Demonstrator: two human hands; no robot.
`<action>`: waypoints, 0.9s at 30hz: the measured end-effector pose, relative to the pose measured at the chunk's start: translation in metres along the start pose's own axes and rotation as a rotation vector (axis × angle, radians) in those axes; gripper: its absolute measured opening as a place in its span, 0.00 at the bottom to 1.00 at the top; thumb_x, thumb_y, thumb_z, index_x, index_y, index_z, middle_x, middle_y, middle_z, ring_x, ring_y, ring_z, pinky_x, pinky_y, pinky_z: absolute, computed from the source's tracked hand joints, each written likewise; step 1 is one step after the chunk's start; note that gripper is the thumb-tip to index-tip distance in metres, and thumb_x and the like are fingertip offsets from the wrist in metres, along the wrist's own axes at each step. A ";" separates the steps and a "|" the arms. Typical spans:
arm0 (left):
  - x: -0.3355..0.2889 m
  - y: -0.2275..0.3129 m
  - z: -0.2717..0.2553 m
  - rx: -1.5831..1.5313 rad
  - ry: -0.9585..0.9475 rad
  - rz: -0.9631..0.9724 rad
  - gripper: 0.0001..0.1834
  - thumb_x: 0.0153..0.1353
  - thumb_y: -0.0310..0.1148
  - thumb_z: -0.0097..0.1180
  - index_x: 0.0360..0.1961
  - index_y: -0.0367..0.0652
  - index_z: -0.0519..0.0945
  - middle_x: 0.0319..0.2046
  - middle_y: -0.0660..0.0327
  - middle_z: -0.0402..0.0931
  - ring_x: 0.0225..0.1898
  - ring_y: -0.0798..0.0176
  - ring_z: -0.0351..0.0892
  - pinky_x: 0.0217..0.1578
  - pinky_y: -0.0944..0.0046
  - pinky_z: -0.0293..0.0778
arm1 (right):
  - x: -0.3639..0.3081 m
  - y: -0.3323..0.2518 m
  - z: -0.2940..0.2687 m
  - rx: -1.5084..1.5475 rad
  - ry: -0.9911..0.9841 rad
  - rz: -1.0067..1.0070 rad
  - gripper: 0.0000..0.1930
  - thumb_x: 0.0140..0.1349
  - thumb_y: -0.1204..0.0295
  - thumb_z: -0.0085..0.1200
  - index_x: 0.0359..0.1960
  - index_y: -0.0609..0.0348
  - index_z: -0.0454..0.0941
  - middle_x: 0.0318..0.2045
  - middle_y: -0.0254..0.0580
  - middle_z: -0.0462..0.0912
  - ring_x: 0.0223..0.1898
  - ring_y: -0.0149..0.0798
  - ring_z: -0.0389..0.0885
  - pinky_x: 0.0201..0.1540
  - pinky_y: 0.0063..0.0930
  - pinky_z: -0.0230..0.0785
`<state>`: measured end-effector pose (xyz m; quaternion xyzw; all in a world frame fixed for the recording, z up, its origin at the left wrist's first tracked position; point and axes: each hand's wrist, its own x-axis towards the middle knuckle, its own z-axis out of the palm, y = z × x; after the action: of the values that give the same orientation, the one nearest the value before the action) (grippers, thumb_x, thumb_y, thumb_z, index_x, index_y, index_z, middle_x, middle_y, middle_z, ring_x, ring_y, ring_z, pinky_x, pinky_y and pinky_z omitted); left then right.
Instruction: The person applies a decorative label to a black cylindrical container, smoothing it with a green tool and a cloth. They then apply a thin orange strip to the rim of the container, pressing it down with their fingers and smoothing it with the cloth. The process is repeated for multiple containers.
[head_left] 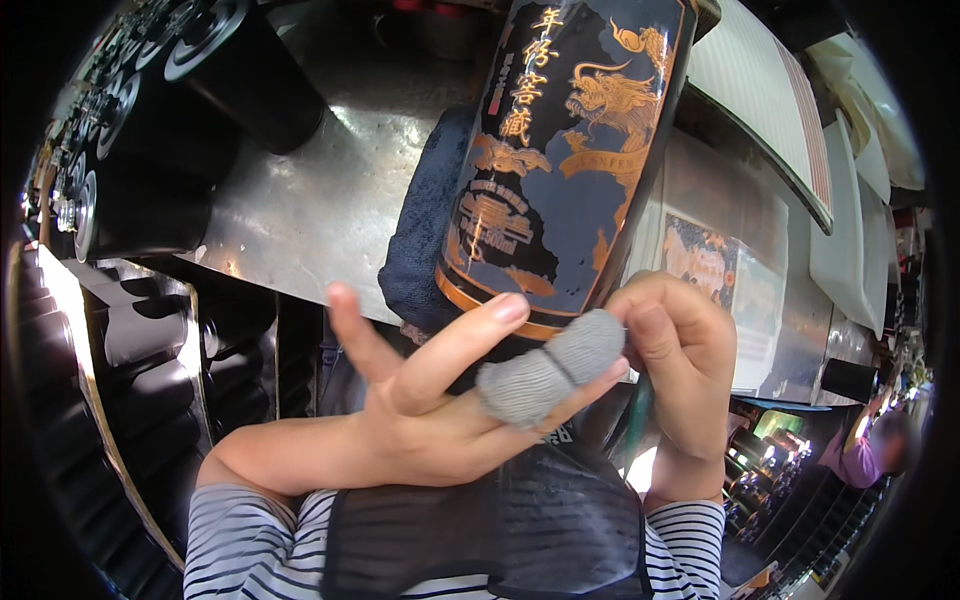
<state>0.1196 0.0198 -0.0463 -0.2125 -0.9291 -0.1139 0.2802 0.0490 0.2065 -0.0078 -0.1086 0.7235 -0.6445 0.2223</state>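
Observation:
My left hand (430, 425) is held in front of my body with its fingers spread. A grey ribbed knit finger sleeve (540, 375) covers one of its fingers, with a dark crease across the middle. My right hand (685, 345) is closed, thumb and index finger pinching by the sleeve's tip. Just beyond both hands lies a large black bottle-shaped container (560, 150) with gold dragon artwork and a gold band at its near end. It rests against a dark blue folded towel (420, 220) on a metal worktable (300, 220).
Several black cylindrical containers (150, 180) stand at the left on the table. Black slotted racks (240, 350) are below them. Stacked white sheets (765, 90) and white trays (850, 230) lie to the right. A person in purple (860, 455) is farther off at the right.

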 end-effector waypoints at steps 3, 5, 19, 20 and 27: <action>0.017 -0.009 0.005 -0.103 0.029 0.021 0.24 0.47 0.41 0.66 0.49 0.66 0.78 0.50 0.66 0.70 0.56 0.56 0.60 0.63 0.31 0.37 | -0.005 -0.002 0.005 0.101 0.110 0.046 0.05 0.62 0.77 0.52 0.35 0.66 0.78 0.29 0.34 0.79 0.32 0.22 0.75 0.33 0.15 0.66; 0.032 -0.026 0.007 -0.205 0.005 -0.139 0.33 0.45 0.38 0.68 0.55 0.46 0.73 0.54 0.55 0.69 0.60 0.49 0.61 0.64 0.35 0.41 | -0.005 0.001 -0.002 -0.126 0.039 -0.004 0.04 0.59 0.76 0.57 0.33 0.63 0.79 0.27 0.29 0.78 0.26 0.20 0.70 0.29 0.13 0.61; -0.004 -0.008 -0.010 -0.088 -0.005 -0.034 0.20 0.50 0.40 0.62 0.47 0.69 0.81 0.42 0.68 0.74 0.56 0.58 0.64 0.62 0.26 0.34 | 0.001 -0.003 0.007 -0.050 0.065 0.022 0.06 0.60 0.74 0.57 0.30 0.65 0.77 0.25 0.33 0.78 0.26 0.22 0.73 0.30 0.15 0.65; -0.001 -0.005 -0.007 -0.027 0.001 0.017 0.20 0.50 0.40 0.63 0.47 0.70 0.81 0.46 0.64 0.72 0.56 0.56 0.61 0.62 0.27 0.34 | -0.001 -0.004 0.007 0.021 0.052 0.053 0.06 0.63 0.75 0.52 0.33 0.67 0.77 0.27 0.35 0.78 0.28 0.24 0.75 0.33 0.16 0.67; 0.034 -0.042 0.004 -0.352 -0.041 -0.207 0.49 0.42 0.44 0.69 0.61 0.27 0.62 0.57 0.48 0.67 0.63 0.41 0.60 0.65 0.37 0.39 | -0.002 -0.003 0.007 -0.118 0.099 0.006 0.04 0.56 0.76 0.60 0.29 0.63 0.78 0.24 0.29 0.77 0.25 0.19 0.69 0.27 0.12 0.59</action>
<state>0.0726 -0.0047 -0.0338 -0.1636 -0.9173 -0.2984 0.2067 0.0535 0.2006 -0.0047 -0.0871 0.7709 -0.6044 0.1813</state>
